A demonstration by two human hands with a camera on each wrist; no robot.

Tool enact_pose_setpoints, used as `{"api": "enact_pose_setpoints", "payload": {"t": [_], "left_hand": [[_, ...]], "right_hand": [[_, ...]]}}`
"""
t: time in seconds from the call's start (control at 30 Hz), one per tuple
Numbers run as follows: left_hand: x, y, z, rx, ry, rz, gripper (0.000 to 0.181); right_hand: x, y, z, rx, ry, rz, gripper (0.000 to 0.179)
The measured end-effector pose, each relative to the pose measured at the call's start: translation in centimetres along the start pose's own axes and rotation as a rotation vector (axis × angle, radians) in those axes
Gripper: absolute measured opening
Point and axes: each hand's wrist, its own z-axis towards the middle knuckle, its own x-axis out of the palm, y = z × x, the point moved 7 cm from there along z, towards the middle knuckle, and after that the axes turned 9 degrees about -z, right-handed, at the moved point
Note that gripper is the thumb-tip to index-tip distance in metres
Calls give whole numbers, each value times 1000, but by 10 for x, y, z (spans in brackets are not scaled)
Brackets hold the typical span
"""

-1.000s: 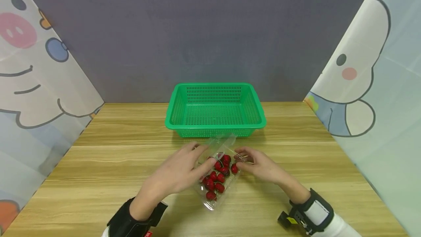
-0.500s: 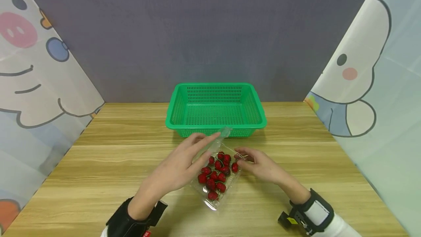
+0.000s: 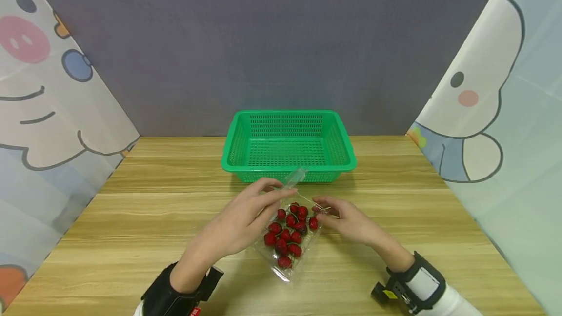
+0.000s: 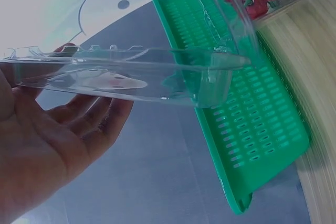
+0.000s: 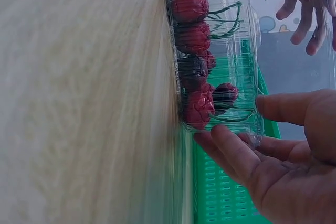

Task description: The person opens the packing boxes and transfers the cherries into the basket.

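A clear plastic clamshell box [image 3: 281, 268] sits on the table at the middle, its lid [image 4: 152, 80] raised and tilted up. Several red cherries [image 3: 282, 246] with green stems lie inside it. My left hand [image 3: 237, 221] is over the box's left side, fingers extended against the raised lid. In the left wrist view, those fingers [image 4: 107, 121] lie along one side of the lid. At the far right corner, my right hand [image 3: 347, 221] pinches the box's rim, thumb on top and fingers low on the wall, as the right wrist view shows.
Behind the box stands a green plastic basket [image 3: 287, 168] with slotted walls, close to the lid's upper edge. A dark grey panel [image 3: 281, 48] rises behind the wooden table [image 3: 167, 208]. Printed cartoon sheets [image 3: 474, 111] flank both sides.
The lid has swung up and back, pushed by my left hand, uncovering more cherries on the left. My left index finger has dropped slightly from the lid's top edge. My right hand keeps its place.
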Motion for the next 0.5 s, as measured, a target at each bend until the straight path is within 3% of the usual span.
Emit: {"api": "enact_pose_setpoints", "payload": {"t": [0.3, 0.5], "left_hand": [[-4, 0, -2, -39, -11, -22, 36], [-9, -1, -4, -49, -17, -26, 34]], "right_hand": [[-2, -1, -1, -6, -25, -12, 45], [-1, -4, 0, 34, -40, 48, 43]]}}
